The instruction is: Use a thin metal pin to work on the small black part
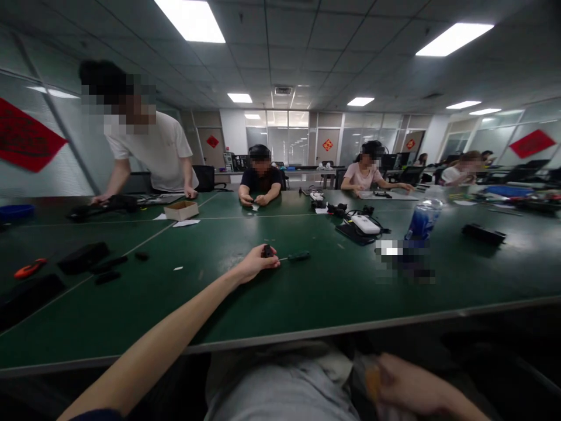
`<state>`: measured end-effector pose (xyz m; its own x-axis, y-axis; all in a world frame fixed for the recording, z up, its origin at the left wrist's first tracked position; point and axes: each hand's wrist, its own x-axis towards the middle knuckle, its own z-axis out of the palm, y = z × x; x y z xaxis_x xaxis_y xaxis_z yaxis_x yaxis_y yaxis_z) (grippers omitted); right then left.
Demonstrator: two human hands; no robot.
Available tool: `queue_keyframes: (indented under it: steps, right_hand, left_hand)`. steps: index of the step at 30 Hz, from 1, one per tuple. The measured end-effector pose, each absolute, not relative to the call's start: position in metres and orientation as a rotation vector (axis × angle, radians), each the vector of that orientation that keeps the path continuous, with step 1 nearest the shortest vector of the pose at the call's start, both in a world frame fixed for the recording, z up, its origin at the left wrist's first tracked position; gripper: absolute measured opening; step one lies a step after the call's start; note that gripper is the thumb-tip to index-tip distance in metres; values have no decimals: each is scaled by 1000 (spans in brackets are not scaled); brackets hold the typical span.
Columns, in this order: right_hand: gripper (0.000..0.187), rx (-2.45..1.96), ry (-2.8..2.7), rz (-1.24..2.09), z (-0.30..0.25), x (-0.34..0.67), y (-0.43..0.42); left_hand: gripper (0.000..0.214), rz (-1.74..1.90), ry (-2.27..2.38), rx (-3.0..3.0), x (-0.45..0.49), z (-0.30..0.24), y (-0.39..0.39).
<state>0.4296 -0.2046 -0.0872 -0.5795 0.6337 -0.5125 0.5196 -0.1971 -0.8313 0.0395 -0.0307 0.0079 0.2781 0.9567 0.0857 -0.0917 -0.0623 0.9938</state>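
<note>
My left hand (256,264) reaches far out over the green table (272,298) and is closed in a pinch on a small black part (267,251). A dark-handled screwdriver (298,256) lies on the table just right of that hand. My right hand (412,389) sits low in my lap below the table edge. Its fingers curl by something orange that I cannot make out, and it is blurred.
A water bottle (424,219) stands right of centre, with a white device (364,224) on a black pad beside it. Black parts (83,257) and an orange tool (28,268) lie at the left, near a cardboard box (181,210). Several people work along the far side.
</note>
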Motion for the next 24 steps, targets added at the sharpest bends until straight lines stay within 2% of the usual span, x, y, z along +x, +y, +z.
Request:
queue_keyframes:
  steps: [5, 8, 12, 19, 24]
  right_hand:
    - [47, -1034, -1395, 2196, -97, 430, -196]
    - [47, -916, -1259, 2269, -107, 415, -195]
    - [45, -847, -1223, 2293, -114, 399, -194]
    - [57, -819, -1232, 2294, -100, 396, -191]
    - [57, -820, -1275, 2257, -94, 396, -191]
  left_hand:
    - [34, 1061, 899, 1324, 39, 7, -29]
    - [34, 1068, 899, 1327, 38, 5, -28]
    - [36, 1076, 915, 1303, 38, 5, -28]
    - [35, 1057, 911, 1293, 39, 6, -29]
    - [36, 1067, 913, 1315, 38, 5, -28]
